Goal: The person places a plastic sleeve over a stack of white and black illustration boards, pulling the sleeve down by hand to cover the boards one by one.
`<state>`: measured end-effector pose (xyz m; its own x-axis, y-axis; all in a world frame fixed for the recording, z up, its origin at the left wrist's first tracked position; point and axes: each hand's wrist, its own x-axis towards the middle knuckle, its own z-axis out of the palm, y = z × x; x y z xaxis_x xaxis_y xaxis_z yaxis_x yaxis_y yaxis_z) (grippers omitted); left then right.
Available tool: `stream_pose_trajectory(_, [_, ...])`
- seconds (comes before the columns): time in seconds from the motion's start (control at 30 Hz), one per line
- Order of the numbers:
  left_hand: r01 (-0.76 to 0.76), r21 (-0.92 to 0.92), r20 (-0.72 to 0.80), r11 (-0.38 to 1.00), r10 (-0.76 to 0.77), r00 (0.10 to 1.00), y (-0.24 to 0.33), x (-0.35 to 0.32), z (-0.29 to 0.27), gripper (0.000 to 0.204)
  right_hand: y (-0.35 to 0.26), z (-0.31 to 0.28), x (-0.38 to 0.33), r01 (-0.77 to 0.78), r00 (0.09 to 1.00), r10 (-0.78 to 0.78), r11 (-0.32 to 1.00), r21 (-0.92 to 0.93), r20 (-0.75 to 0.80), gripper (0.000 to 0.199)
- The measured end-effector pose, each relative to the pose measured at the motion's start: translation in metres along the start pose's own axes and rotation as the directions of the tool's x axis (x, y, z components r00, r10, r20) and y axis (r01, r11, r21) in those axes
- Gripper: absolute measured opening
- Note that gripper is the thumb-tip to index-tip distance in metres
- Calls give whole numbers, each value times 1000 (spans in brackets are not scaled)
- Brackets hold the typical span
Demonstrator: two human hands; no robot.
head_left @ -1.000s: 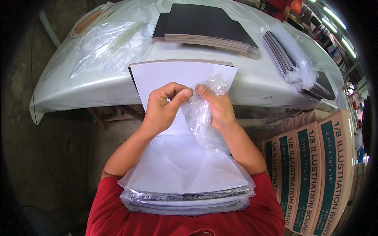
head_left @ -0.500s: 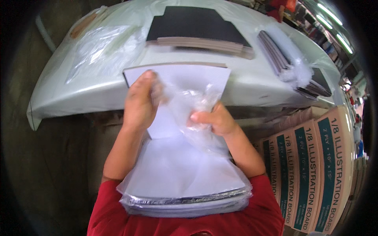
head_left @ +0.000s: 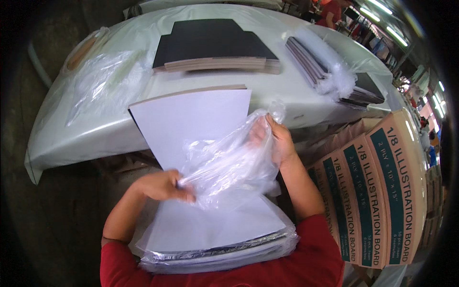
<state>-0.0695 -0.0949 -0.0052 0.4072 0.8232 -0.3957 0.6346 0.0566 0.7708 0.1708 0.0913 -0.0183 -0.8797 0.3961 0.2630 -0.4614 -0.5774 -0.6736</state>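
A clear plastic bag (head_left: 224, 155) stretches between my two hands, its film crumpled and spread. My left hand (head_left: 165, 185) is closed on the bag's lower left edge. My right hand (head_left: 278, 141) grips its upper right part, some fingers showing blurrily through the film. Behind the bag, a stack of white boards (head_left: 191, 112) leans at the table's near edge, its lower part covered by the bag. Close to my body rests another stack of white boards (head_left: 215, 229), wrapped in clear plastic around its near end.
On the plastic-covered table (head_left: 107, 143) lie black boards (head_left: 210, 40), clear plastic bags (head_left: 107, 86) and bagged boards (head_left: 313, 60) at the right. Brown printed cartons (head_left: 389, 191) stand at my right. A person in red (head_left: 330, 12) is at the far right.
My left hand has moved down and left from the boards' upper edge, and my right hand slightly up and right. The bag, bunched before, is now spread wide between them.
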Motion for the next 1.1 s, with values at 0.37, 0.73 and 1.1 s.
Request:
stream_pose_trajectory(0.37, [-210,-854,-238,477,1,971,-66,24,32,30,40,-6,-6,20,887,-159,951,309,433,36])
stream_pose_trajectory(0.73, [-829,-267,-858,491,271,437,-37,-14,-31,38,19,6,30,-87,378,-925,-6,-996,-28,20])
stream_pose_trajectory(1.1, [-254,-195,-689,947,52,723,-25,-53,-11,11,-2,32,-24,176,748,-610,-199,-964,262,14])
